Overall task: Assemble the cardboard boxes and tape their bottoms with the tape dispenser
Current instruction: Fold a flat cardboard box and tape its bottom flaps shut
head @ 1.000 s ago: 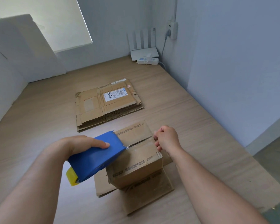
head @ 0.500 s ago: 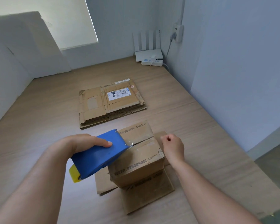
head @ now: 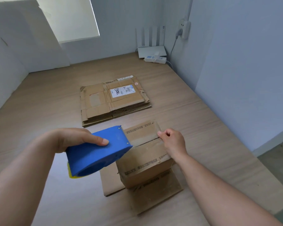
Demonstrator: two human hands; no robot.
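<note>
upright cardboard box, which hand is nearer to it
Right. The right hand pinches the tape at the top right edge of the box; the left hand grips the blue tape dispenser just off its left edge.

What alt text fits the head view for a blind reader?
The left hand holds a blue tape dispenser at the seam of a cardboard box, while the right hand pinches the tape at the box's right edge. Flattened boxes lie stacked beyond.

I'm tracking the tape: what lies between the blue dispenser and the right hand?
The top flaps of the box, with clear tape stretched over their seam, seen in the head view.
</note>
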